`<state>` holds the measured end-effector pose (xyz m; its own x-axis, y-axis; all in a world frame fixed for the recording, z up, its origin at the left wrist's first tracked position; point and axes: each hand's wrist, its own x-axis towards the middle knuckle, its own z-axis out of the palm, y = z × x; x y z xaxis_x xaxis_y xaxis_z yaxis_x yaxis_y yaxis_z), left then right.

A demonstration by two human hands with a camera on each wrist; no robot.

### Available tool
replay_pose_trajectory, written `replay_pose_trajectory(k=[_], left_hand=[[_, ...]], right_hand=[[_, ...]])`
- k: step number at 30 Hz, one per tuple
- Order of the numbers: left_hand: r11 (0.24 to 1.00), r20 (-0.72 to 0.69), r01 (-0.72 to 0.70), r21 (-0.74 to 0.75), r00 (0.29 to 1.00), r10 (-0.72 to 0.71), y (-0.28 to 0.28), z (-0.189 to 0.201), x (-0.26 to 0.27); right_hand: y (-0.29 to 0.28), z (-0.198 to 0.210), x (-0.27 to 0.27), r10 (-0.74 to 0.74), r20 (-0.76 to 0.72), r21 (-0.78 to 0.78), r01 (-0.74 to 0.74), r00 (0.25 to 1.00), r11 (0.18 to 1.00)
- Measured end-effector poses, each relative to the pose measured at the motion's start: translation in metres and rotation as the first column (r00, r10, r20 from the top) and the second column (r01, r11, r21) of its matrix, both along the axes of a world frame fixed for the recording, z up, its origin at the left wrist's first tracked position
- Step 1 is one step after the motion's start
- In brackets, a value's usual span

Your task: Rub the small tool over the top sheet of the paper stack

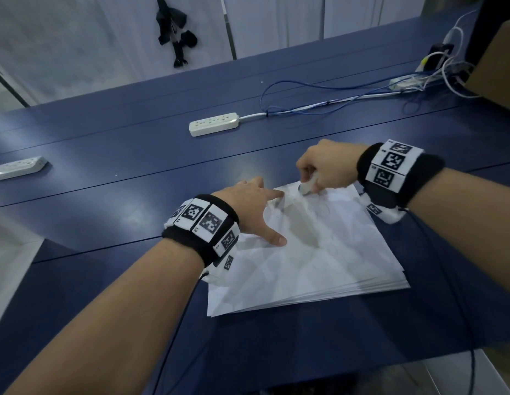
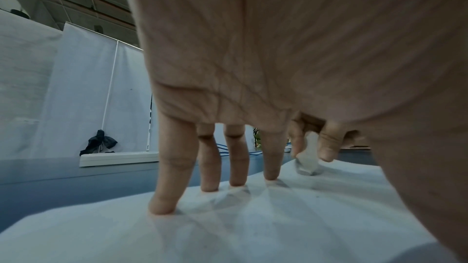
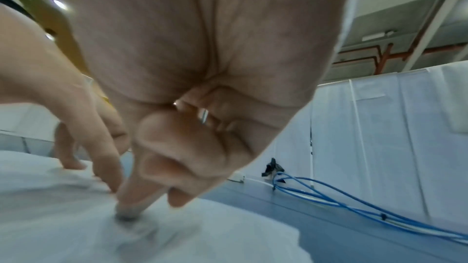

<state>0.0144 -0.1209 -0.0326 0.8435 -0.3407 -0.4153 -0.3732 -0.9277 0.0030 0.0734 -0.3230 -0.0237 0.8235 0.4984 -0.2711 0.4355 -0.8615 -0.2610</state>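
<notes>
A stack of white paper (image 1: 319,252) lies on the blue table (image 1: 120,195). My left hand (image 1: 259,209) presses its spread, straight fingers (image 2: 167,187) onto the top sheet near the far left edge. Just beyond it, my right hand (image 1: 316,178) pinches a small whitish eraser-like block (image 1: 306,187) and holds its tip against the sheet's far corner. The left wrist view shows the block (image 2: 307,159) touching the paper (image 2: 228,227). In the blurred right wrist view, the block's grey tip (image 3: 128,210) sits on the paper (image 3: 190,237), mostly hidden by my fingers.
A white power strip (image 1: 214,124) lies beyond the paper, with blue and white cables (image 1: 319,104) running right to a tangle of plugs (image 1: 436,67). Another power strip (image 1: 18,167) sits far left. A cardboard box (image 1: 496,69) stands at the right edge.
</notes>
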Motion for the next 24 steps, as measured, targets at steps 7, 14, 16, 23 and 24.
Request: replay_pose_trajectory(k=[7,14,16,23,24], left_hand=[[1.000,-0.008,-0.010,0.004,1.000,0.010,-0.003,0.000,0.000],[1.000,0.009,-0.011,0.002,1.000,0.011,-0.006,-0.002,-0.001],[1.000,0.030,-0.007,0.002,1.000,0.007,-0.008,-0.005,-0.002],[0.999,0.038,0.021,0.050,0.999,-0.022,-0.015,-0.003,0.002],[0.998,0.039,0.031,0.056,0.999,-0.033,-0.016,-0.003,0.002]], right_hand=[[-0.004,0.004,-0.013,0.111,-0.236,-0.146,-0.148,0.965,0.978],[-0.005,0.000,-0.009,0.044,-0.055,-0.012,-0.045,0.998,0.999],[-0.007,0.003,-0.018,0.116,-0.194,-0.082,-0.133,0.974,0.988],[0.003,0.000,-0.002,-0.032,0.004,0.017,0.032,0.999,0.999],[0.001,-0.001,-0.002,-0.027,-0.008,0.024,0.027,1.000,0.999]])
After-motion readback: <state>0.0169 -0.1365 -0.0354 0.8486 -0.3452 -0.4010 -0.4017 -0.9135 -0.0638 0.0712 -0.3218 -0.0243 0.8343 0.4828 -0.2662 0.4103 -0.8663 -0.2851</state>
